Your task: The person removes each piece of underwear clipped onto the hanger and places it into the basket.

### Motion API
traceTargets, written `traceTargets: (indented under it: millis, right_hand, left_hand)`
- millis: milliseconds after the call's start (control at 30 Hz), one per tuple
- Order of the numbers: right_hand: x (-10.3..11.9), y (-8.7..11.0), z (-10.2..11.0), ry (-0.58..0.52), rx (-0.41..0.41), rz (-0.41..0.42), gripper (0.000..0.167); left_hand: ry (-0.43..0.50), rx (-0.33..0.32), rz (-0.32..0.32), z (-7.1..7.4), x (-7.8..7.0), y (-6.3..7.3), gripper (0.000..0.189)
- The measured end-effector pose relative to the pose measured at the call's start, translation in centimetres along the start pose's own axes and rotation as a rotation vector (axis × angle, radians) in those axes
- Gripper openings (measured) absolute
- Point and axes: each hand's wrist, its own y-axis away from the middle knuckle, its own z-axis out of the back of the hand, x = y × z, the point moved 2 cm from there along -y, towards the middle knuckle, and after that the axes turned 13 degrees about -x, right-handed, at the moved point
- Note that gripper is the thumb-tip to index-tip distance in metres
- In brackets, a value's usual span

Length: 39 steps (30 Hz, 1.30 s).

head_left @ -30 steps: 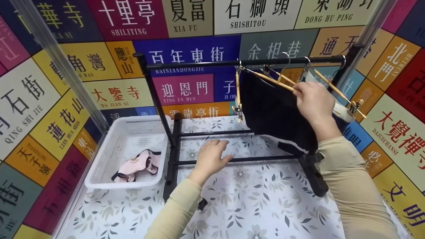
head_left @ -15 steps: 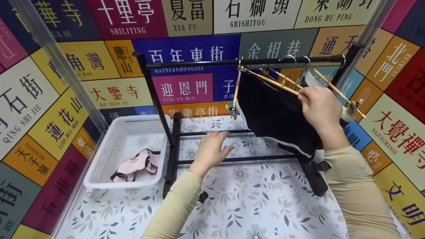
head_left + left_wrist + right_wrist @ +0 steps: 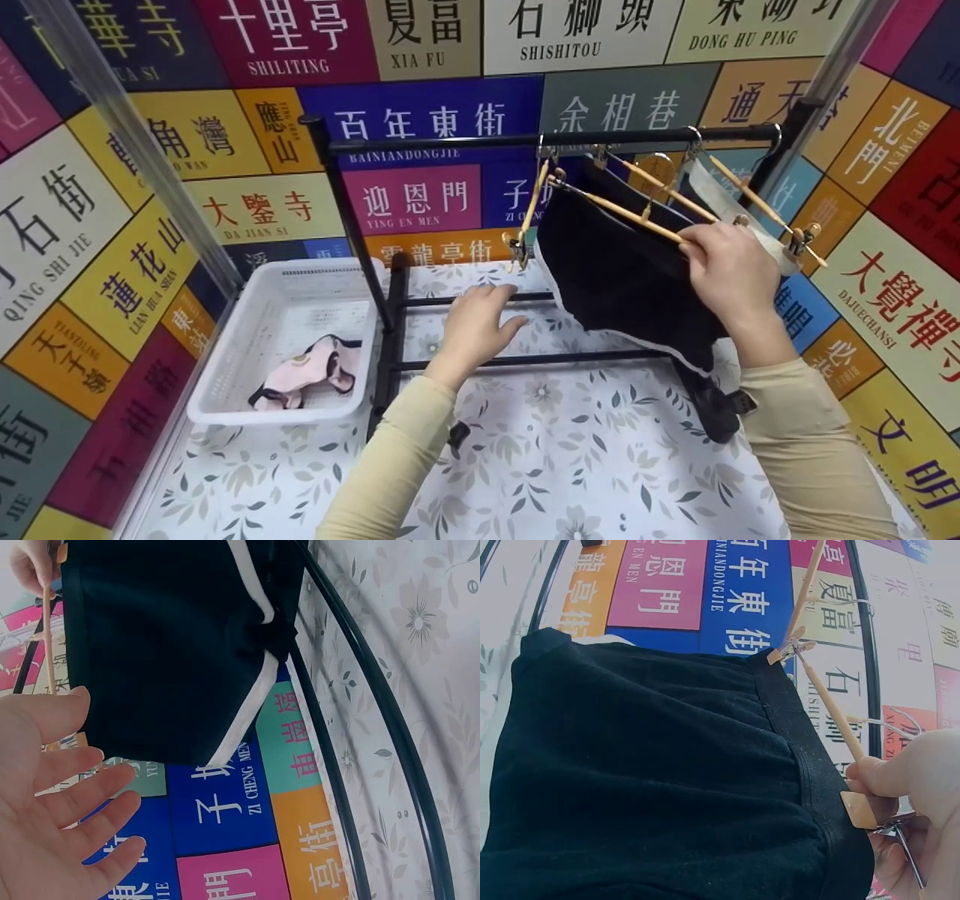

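My right hand pinches the wooden bar of a clip hanger near its right end. Black shorts with white trim hang from that hanger. In the right wrist view, one clip bites the waistband at the far end, and another clip holds it beside my fingers. The hanger's hook shows below the rack's top rail. My left hand is held out left of the shorts, fingers spread and holding nothing; the left wrist view shows its palm facing the black cloth.
Other clip hangers hang on the rail behind, one with a pale garment. To the left, a white basket contains a pink garment with black edging. The black rack stands on a flower-patterned cloth.
My right hand has come down and toward me with the hanger and shorts, and the hook has moved from the rail to below it. My left hand has risen slightly.
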Motion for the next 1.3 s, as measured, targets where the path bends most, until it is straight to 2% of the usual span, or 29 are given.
traceTargets:
  millis: [333, 700, 900, 1033, 1300]
  right_hand:
    - [-0.6, 2.1, -0.8, -0.005, -0.008, 0.035, 0.009]
    - [-0.5, 3.6, -1.7, -0.020, 0.044, 0.072, 0.009]
    - [-0.5, 4.5, -2.2, -0.033, 0.082, 0.071, 0.010]
    - [-0.4, 4.9, -2.5, -0.061, 0.079, 0.089, 0.009]
    - [0.0, 5.3, -3.2, -0.100, 0.085, 0.138, 0.009]
  left_hand:
    - [0.012, -0.038, 0.010, 0.5, 0.5, -0.9, 0.045]
    - [0.027, -0.146, 0.002, 0.6, 1.6, -1.3, 0.042]
    - [0.014, -0.177, -0.022, 0.8, 2.0, -1.4, 0.040]
    - [0.000, -0.207, -0.041, 0.7, 2.4, -1.5, 0.039]
    - [-0.015, -0.223, -0.029, 0.8, 3.4, -1.6, 0.041]
